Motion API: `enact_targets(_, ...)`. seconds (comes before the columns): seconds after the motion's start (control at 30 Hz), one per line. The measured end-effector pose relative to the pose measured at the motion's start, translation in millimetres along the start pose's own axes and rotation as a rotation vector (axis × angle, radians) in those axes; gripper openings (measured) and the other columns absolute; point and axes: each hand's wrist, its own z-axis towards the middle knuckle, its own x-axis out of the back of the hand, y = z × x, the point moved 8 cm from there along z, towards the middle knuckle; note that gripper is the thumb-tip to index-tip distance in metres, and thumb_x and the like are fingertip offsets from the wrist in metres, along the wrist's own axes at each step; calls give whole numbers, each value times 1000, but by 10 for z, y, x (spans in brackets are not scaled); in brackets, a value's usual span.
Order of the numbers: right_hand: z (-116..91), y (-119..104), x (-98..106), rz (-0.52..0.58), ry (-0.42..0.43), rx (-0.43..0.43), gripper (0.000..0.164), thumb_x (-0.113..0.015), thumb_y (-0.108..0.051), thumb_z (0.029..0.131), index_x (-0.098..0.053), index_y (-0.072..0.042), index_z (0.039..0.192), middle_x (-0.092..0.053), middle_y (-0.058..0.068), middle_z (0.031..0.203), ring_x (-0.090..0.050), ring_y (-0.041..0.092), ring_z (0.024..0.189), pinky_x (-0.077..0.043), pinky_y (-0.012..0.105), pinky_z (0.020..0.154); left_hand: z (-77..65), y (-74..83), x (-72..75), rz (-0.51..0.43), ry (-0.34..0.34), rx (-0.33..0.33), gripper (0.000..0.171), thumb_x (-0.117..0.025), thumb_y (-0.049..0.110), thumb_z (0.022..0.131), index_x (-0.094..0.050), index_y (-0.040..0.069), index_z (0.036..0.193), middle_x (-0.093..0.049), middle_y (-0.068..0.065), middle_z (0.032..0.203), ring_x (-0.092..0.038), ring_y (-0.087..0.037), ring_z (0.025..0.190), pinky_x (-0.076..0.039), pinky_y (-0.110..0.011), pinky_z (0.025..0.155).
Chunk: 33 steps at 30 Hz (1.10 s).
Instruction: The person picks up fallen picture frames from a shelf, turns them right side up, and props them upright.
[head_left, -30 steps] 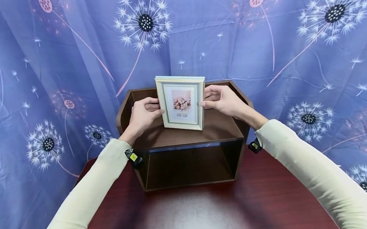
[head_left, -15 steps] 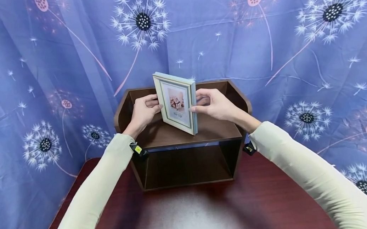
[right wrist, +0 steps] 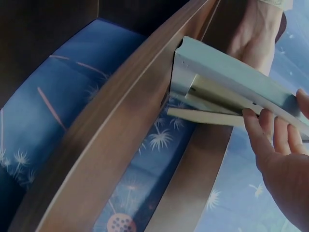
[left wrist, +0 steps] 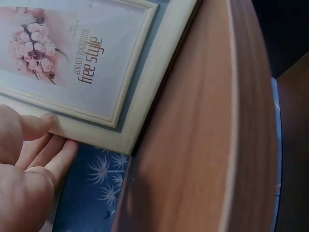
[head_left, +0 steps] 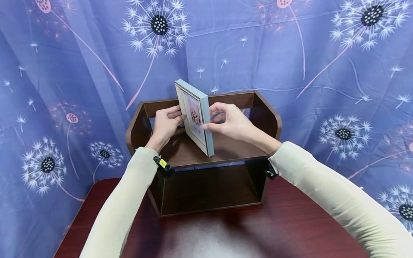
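A cream and pale blue picture frame [head_left: 190,98] stands upright on the top shelf of a brown wooden desk rack [head_left: 236,143], turned so its right side edge faces me. Behind its left border go the fingers of my left hand [head_left: 166,126], with the thumb on the front, pinching it. The right hand [head_left: 233,123] pinches the opposite edge, thumb in front and fingertips at the back. In the left wrist view the frame's pink flower print [left wrist: 36,48] and lettering show. From the right wrist, a support leg [right wrist: 205,117] sticks out behind the frame.
Below the top shelf is a lower compartment [head_left: 207,189]. Raised side panels [head_left: 267,116] bound the rack left and right. It stands on a dark red table [head_left: 214,240], before a blue dandelion-print curtain [head_left: 245,62].
The picture frame has turned from facing me to nearly edge-on, its right side swinging toward me and left. My right hand has moved left with it; the left hand has shifted slightly right.
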Motion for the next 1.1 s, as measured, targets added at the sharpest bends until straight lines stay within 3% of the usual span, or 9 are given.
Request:
enact_targets(0.37, 5, -64, -123, 1, 42, 29, 35, -88, -25, 87, -65, -9, 108, -73, 8, 104, -76, 22, 96, -58, 40, 91, 48, -23, -70, -30, -3, 14, 45, -68, 0, 98, -65, 6, 143, -71, -20, 136, -74, -20, 117, -61, -31, 100)
enact_targets(0.57, 2, -54, -125, -13, 64, 33, 35, -87, -27, 88, -65, -10, 108, -72, 6, 103, -75, 20, 95, -56, 40, 94, 73, -24, -102, -34, -9, 6, 45, -69, 1, 98, -65, 6, 143, -70, -20, 136, -72, -24, 123, -61, -30, 100)
enact_targets(0.63, 1, -45, -131, -14, 64, 38, 35, -87, -27, 88, -65, -10, 108, -71, 6, 102, -75, 20, 95, -57, 44, 95, 57, -13, -99, 5, -8, -6, 43, -70, 3, 99, -66, 7, 142, -71, -19, 136, -71, -26, 125, -60, -33, 102)
enact_targets(0.7, -1, -38, -143, -14, 63, 45, 35, -87, -27, 88, -65, -10, 108, -72, 7, 102, -75, 21, 95, -57, 48, 96, 26, 32, -76, 108, 9, -43, 41, -70, 9, 100, -67, 7, 141, -72, -17, 135, -71, -27, 126, -59, -36, 104)
enact_targets(0.87, -7, -33, -162, -16, 63, 58, 34, -87, -26, 88, -65, -10, 108, -72, 7, 102, -75, 22, 95, -57, 52, 97, -102, 352, 28, 386, 123, -196, 39, -66, 25, 104, -69, 8, 139, -75, -12, 132, -72, -26, 124, -48, -39, 117)
enact_targets(1.0, -8, -37, -148, -28, 72, 59, 34, -87, -28, 88, -65, -11, 108, -73, 6, 102, -74, 19, 94, -57, 45, 94, -203, 708, 72, 413, 159, -289, 42, -62, 32, 106, -68, 7, 139, -74, -12, 134, -71, -24, 125, -52, -37, 114)
enact_targets(1.1, -8, -44, -128, -34, 76, 59, 34, -87, -29, 88, -66, -12, 108, -73, 5, 102, -75, 19, 94, -56, 40, 92, -287, 976, 50, 432, 117, -370, 46, -60, 38, 107, -67, 8, 141, -71, -12, 138, -70, -25, 126, -57, -38, 108)
